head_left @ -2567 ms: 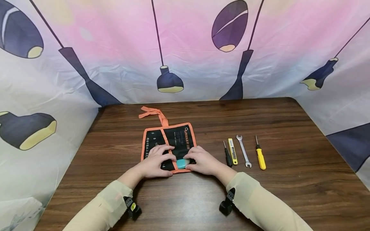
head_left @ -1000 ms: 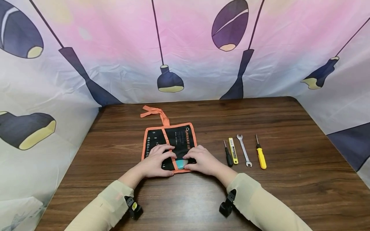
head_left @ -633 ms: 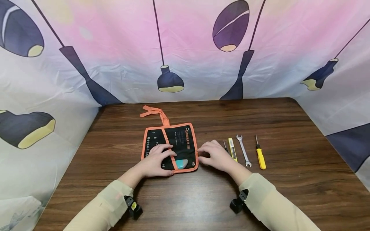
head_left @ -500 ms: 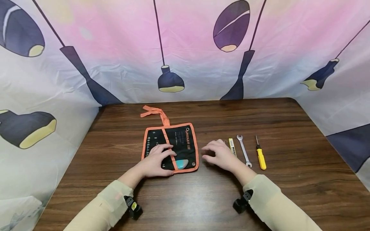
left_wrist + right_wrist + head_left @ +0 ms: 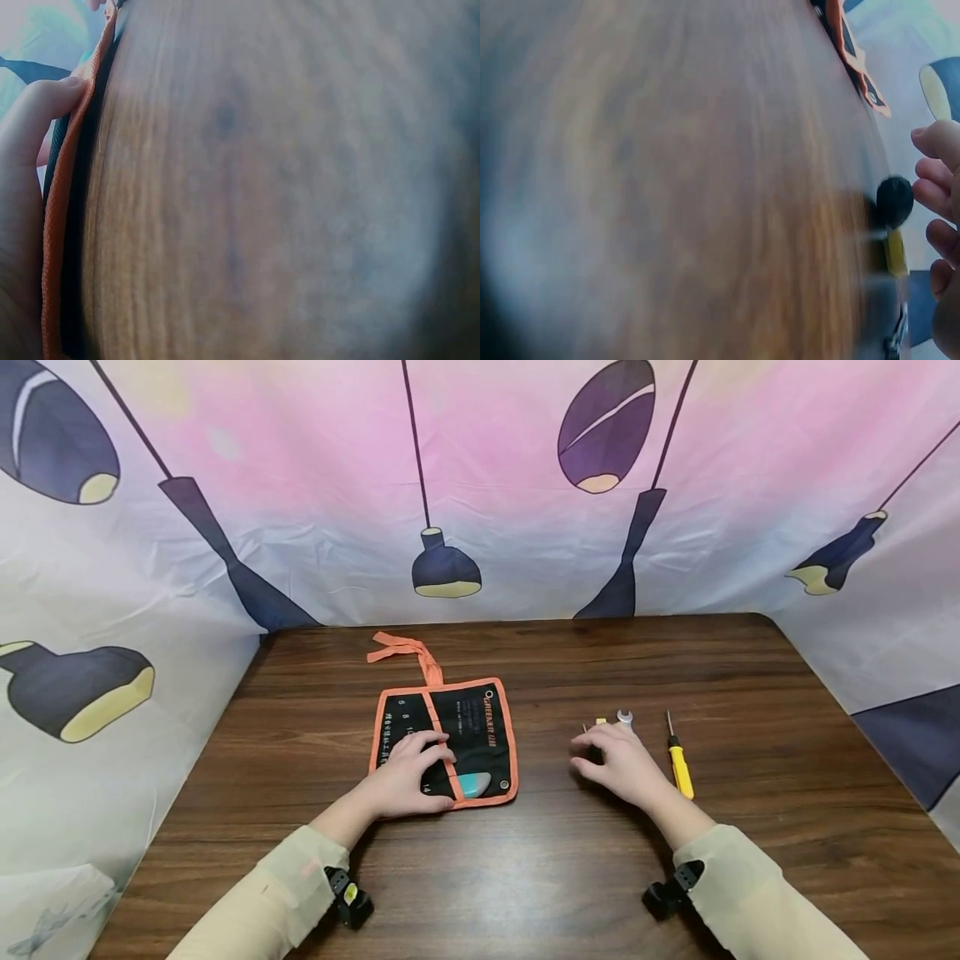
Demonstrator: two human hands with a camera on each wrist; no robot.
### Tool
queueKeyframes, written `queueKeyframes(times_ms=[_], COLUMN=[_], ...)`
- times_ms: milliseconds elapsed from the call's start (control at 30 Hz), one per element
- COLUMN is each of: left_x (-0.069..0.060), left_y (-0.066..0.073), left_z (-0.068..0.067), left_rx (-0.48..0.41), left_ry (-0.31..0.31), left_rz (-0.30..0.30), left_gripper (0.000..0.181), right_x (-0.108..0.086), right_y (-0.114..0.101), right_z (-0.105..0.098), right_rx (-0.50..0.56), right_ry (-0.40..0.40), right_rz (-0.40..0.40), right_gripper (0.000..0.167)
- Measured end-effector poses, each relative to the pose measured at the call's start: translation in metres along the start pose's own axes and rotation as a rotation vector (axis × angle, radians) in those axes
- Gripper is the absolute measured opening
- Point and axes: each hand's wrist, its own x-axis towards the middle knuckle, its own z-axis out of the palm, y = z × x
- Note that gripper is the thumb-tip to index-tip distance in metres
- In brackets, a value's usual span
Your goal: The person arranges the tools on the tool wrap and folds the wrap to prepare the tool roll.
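Observation:
A black tool pouch (image 5: 472, 722) with orange trim lies flat on the table, a turquoise-and-grey rounded piece (image 5: 474, 785) tucked in its pocket. My left hand (image 5: 408, 781) rests on the pouch with fingers spread, its thumb at the near edge. My right hand (image 5: 622, 764) hovers over the loose tools, fingers bent loosely and holding nothing. Close to its fingertips in the right wrist view is the black handle of a screwdriver (image 5: 895, 201), beside a yellow flat tool (image 5: 895, 253). An open-end wrench (image 5: 624, 717) is mostly hidden under this hand.
A yellow-handled screwdriver (image 5: 680, 768) lies right of the right hand. Orange tie straps (image 5: 408, 649) stretch from the pouch toward the back of the wooden table (image 5: 480, 877). A printed cloth (image 5: 510, 527) hangs behind and at both sides.
My right hand has left the turquoise piece in the pouch and moved right, over the loose tools. The left hand stays on the pouch.

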Motion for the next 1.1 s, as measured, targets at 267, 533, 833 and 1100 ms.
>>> queueKeyframes(times_ms=[267, 533, 833, 1100], left_x=[0.0, 0.0, 0.001, 0.001], left_y=[0.0, 0.0, 0.001, 0.001], left_z=[0.0, -0.001, 0.0, -0.001], left_rx=[0.0, -0.008, -0.017, -0.01], left_ry=[-0.002, -0.003, -0.001, 0.003], left_rz=[-0.006, -0.003, -0.003, -0.013], left_gripper=[0.046, 0.046, 0.044, 0.044], right_x=[-0.01, -0.02, -0.033, -0.045], right_y=[0.016, 0.033, 0.049, 0.057], right_z=[-0.008, -0.02, -0.03, -0.04], right_rx=[-0.016, -0.053, -0.081, -0.093], right_ry=[0.048, 0.143, 0.181, 0.165], right_rz=[0.068, 0.08, 0.118, 0.183], right_gripper=[0.029, 0.025, 0.025, 0.025])
